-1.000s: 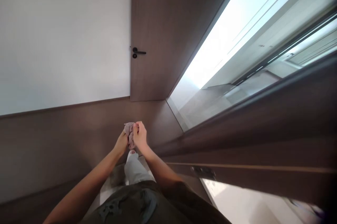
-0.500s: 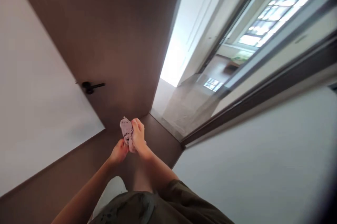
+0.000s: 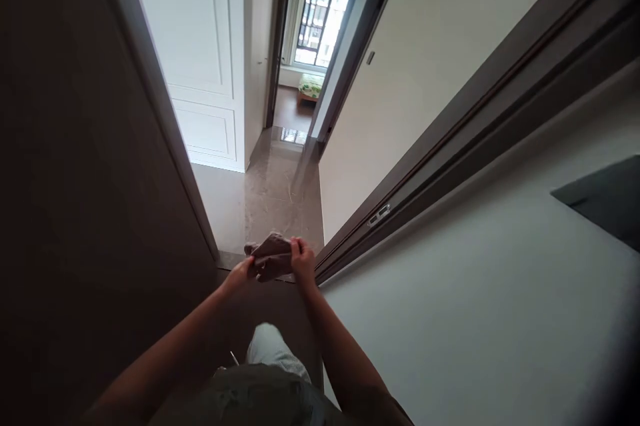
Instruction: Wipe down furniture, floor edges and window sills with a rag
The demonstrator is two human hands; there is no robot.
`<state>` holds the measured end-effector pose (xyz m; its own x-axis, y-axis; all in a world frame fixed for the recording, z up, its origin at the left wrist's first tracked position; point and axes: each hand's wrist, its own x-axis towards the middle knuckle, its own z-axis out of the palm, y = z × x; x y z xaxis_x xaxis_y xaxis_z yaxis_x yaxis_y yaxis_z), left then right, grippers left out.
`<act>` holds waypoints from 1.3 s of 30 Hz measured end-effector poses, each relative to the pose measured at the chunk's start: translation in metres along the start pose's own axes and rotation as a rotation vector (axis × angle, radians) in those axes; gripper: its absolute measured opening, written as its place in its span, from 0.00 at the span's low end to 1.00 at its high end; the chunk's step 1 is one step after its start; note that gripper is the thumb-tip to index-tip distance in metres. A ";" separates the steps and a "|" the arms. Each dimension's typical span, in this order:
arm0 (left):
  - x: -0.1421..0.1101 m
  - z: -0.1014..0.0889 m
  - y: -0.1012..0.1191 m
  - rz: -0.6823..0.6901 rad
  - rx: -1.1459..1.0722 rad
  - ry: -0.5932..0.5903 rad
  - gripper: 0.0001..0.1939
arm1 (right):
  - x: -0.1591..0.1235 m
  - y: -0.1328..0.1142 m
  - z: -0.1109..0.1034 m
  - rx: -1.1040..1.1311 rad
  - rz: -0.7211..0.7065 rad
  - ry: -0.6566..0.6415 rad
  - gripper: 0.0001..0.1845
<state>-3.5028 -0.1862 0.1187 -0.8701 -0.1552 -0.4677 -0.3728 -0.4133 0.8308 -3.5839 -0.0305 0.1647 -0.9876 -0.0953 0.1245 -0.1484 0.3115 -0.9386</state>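
Both my hands hold a small crumpled pinkish-grey cloth (image 3: 273, 256) in front of me at waist height. My left hand (image 3: 240, 275) grips its left end with closed fingers. My right hand (image 3: 301, 261) pinches its right end, fingers curled over the top. The cloth is stretched a little between the two hands. Below them I see my dark olive shirt and a light trouser leg (image 3: 273, 349).
I stand in a doorway. A dark brown open door (image 3: 90, 166) fills the left. The dark door frame (image 3: 450, 139) with a metal latch plate (image 3: 379, 215) runs along the right beside a white wall. Ahead lies a glossy tiled hallway (image 3: 270, 199), white panelled cabinets (image 3: 200, 66) and a far room with a window.
The view has swung right from the door and its handle toward the hallway through the opening. The cloth, held upright before, now lies flatter, stretched between both hands.
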 end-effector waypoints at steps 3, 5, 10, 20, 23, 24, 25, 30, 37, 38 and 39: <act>0.095 -0.008 0.043 -0.060 0.043 -0.008 0.15 | 0.079 0.058 -0.012 0.077 0.212 0.135 0.22; 0.160 -0.011 0.065 -0.090 0.062 -0.026 0.18 | 0.132 0.093 -0.006 0.234 0.351 0.148 0.23; 0.301 -0.035 0.131 0.032 -0.071 0.134 0.25 | 0.287 0.110 0.060 0.722 0.536 -0.240 0.27; 0.502 -0.179 0.317 0.458 -0.449 0.315 0.24 | 0.561 -0.003 0.270 0.562 0.157 -0.642 0.14; 0.558 -0.222 0.366 0.482 -0.401 0.199 0.27 | 0.614 0.003 0.328 0.429 -0.004 -0.455 0.14; 0.573 -0.236 0.381 0.458 -0.352 0.147 0.28 | 0.630 0.006 0.344 0.384 -0.027 -0.398 0.14; 0.587 -0.250 0.395 0.429 -0.297 0.101 0.28 | 0.646 0.009 0.360 0.341 -0.039 -0.352 0.15; 0.618 -0.337 0.443 0.314 -0.022 0.160 0.22 | 0.718 0.011 0.451 0.171 0.021 -0.401 0.20; 0.580 -0.518 0.458 0.388 -0.011 0.812 0.15 | 0.768 -0.046 0.719 0.066 -0.064 -1.054 0.20; 0.564 -0.542 0.459 0.407 -0.051 0.917 0.16 | 0.761 -0.063 0.765 0.058 -0.079 -1.179 0.21; 0.546 -0.565 0.460 0.422 -0.104 1.007 0.18 | 0.750 -0.083 0.811 0.048 -0.095 -1.318 0.21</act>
<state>-3.9673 -0.9680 0.0749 -0.2414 -0.9445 -0.2230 -0.0362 -0.2209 0.9746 -4.2712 -0.8949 0.0747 -0.1807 -0.9653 -0.1886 -0.1854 0.2217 -0.9573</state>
